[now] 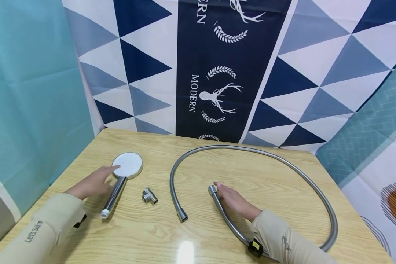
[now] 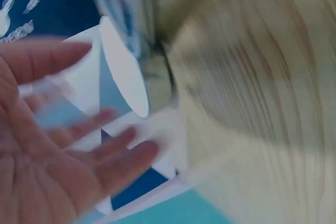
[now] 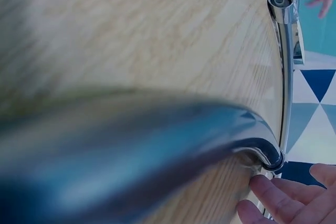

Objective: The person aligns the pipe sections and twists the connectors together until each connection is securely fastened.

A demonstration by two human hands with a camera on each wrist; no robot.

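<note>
A round handheld shower head (image 1: 128,165) with a white spray face and chrome handle lies at the left of the table. My left hand (image 1: 97,182) hovers beside it, the index finger reaching over the edge of the face. In the left wrist view that hand (image 2: 58,156) has its fingers spread and blurred, apart from the white face (image 2: 123,72). A grey metal shower hose (image 1: 250,147) forms a large loop. My right hand (image 1: 233,200) is next to one hose end (image 1: 212,189), fingers extended; the right wrist view shows its fingertips (image 3: 261,183) close to that end, contact unclear.
Between the shower head and the hose lies a small chrome tee fitting (image 1: 150,196). The hose's other end (image 1: 182,215) points toward the front of the wooden table (image 1: 145,238). Patterned cloth (image 1: 211,73) hangs behind the table's back edge.
</note>
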